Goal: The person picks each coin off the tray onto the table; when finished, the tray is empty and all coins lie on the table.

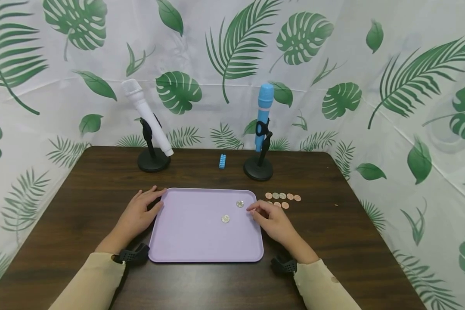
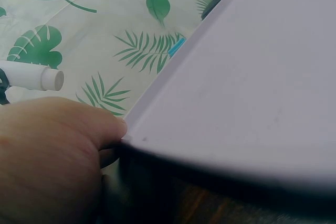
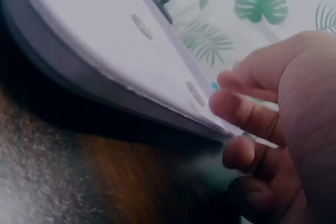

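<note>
A lilac tray (image 1: pixel 201 241) lies on the dark table, with one silver coin (image 1: pixel 225 218) near its middle and another silver coin (image 1: pixel 240 204) toward its back right corner. My left hand (image 1: pixel 139 214) touches the tray's left rim and back left corner; in the left wrist view a fingertip (image 2: pixel 118 128) rests at the corner. Over the tray's right rim is my right hand (image 1: pixel 273 219), fingers loosely bent, with no coin visible between them in the right wrist view. Beyond it, copper and silver coins (image 1: pixel 283 196) lie in two rows on the table, the nearer row partly hidden.
At the back left, a white microphone (image 1: pixel 149 116) leans in a black stand (image 1: pixel 153 160). A blue microphone (image 1: pixel 264 107) stands in another black stand (image 1: pixel 258 168) at the back right. Between them lies a small light-blue studded block (image 1: pixel 222 161). A leaf-print cloth (image 1: pixel 240 116) hangs behind.
</note>
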Available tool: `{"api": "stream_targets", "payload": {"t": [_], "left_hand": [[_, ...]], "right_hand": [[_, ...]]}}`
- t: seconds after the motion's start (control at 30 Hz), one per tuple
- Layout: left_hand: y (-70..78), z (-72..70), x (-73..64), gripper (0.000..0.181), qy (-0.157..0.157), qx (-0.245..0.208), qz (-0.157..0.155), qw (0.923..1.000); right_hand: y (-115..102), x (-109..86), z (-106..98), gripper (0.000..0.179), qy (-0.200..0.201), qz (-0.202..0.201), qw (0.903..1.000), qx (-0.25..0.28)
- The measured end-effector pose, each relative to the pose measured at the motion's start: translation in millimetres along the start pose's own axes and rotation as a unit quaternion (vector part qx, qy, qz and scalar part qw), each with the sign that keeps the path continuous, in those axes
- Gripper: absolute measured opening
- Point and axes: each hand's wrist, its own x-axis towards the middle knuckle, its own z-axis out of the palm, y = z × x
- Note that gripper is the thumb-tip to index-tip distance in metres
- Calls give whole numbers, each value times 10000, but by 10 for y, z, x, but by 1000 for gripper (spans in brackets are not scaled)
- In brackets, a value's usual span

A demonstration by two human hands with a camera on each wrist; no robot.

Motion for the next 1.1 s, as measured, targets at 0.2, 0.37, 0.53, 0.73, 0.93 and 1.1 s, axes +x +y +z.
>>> {"api": "stream_targets", "payload": {"t": [0.2,0.37,0.53,0.73,0.93,1.1], "left_hand": [[-16,-4,7,52,-2,48,-14,10000],[-21,1,10,52,-31,38,-25,10000],[-32,21,12,52,-29,29,-20,10000],[-39,49,15,53,-36,20,-90,10000],[-31,37,12,53,-34,-3,-44,10000],[-29,16,4,53,-20,-2,3,10000]], "right_hand": [[-103,-14,115,32,-113,161,9939,-1086],[-134,-45,183,39,-168,1,9811,-1928],[-90,-37,173,17,-51,-92,9857,-1681],[-80,-32,156,24,-124,-157,9853,-1698],[-115,-50,155,21,-231,-40,9842,-1754],[-128,-50,138,21,-226,-65,9865,-1624]]}}
